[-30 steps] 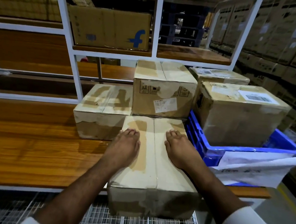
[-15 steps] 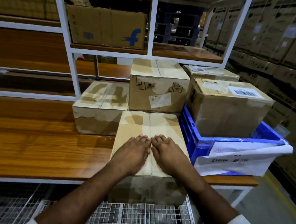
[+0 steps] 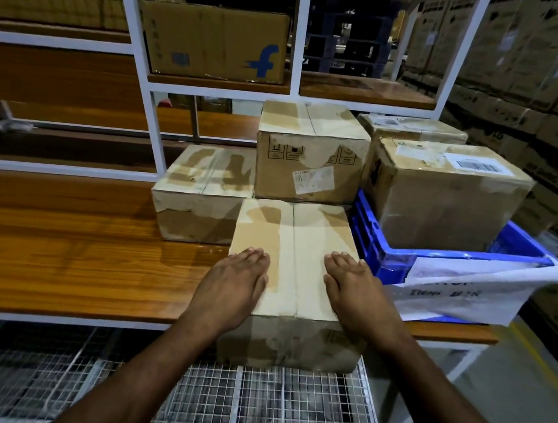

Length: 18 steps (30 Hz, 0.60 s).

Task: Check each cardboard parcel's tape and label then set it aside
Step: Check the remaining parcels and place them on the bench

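Brown cardboard parcel (image 3: 294, 264) sits at front edge of the wooden table (image 3: 76, 259), its near end overhanging the wire-mesh shelf (image 3: 250, 404) below. Top flaps meet in a centre seam w/ wide clear tape over it; tape looks wrinkled, patchy on the sides. No label visible on top. Left hand (image 3: 233, 285) & right hand (image 3: 355, 290) both lie flat on the top, fingers straight, one each side of the seam. Blue crate (image 3: 371, 241) just beside it on the right.
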Each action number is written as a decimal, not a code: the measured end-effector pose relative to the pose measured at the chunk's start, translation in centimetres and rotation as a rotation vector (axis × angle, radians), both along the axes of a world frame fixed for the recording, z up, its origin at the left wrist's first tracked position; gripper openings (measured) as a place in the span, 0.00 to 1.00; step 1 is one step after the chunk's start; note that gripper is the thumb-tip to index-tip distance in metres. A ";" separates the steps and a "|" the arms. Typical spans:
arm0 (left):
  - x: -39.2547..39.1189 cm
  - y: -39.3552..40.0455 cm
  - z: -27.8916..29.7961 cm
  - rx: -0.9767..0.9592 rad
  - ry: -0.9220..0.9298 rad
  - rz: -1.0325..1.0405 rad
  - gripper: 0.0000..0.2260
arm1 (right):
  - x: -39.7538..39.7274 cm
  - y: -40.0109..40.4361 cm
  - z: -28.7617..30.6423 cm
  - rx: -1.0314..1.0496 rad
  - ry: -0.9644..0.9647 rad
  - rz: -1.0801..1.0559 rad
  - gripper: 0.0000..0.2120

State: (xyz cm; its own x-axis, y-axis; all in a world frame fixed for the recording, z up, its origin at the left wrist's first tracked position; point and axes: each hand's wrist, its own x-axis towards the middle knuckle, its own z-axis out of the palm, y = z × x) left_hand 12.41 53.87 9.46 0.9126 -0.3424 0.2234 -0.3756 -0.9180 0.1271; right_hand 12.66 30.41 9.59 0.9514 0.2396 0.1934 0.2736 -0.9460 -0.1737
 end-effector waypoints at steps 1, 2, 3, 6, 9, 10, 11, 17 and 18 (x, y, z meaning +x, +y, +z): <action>0.2 0.0 0.1 0.008 0.000 -0.003 0.22 | 0.2 0.0 0.1 -0.017 0.008 -0.004 0.23; 0.3 0.0 0.1 0.014 -0.004 -0.002 0.22 | 0.4 0.0 0.2 -0.038 0.018 -0.007 0.23; 0.4 0.1 0.3 0.023 -0.010 -0.002 0.22 | 0.4 0.1 0.5 -0.058 0.033 -0.006 0.23; -0.7 -1.0 0.7 -0.028 0.006 -0.073 0.20 | -0.6 1.3 1.4 -0.078 0.058 0.091 0.22; -2.7 -2.9 0.2 -0.071 0.007 -0.160 0.20 | -2.3 3.1 0.5 -0.057 0.029 0.158 0.23; -2.9 -3.1 -0.1 -0.068 -0.006 -0.147 0.21 | -2.6 3.2 0.0 -0.053 0.021 0.146 0.23; -2.9 -3.2 -0.3 -0.065 -0.017 -0.129 0.21 | -2.6 3.3 -0.4 -0.055 0.013 0.135 0.24; -3.0 -1.8 -0.2 -0.076 -0.025 -0.021 0.21 | -2.4 1.5 -0.2 0.024 -0.007 0.126 0.23; -3.3 -1.0 -0.5 -0.089 -0.036 0.057 0.21 | -2.8 0.7 -0.6 0.026 -0.024 0.098 0.23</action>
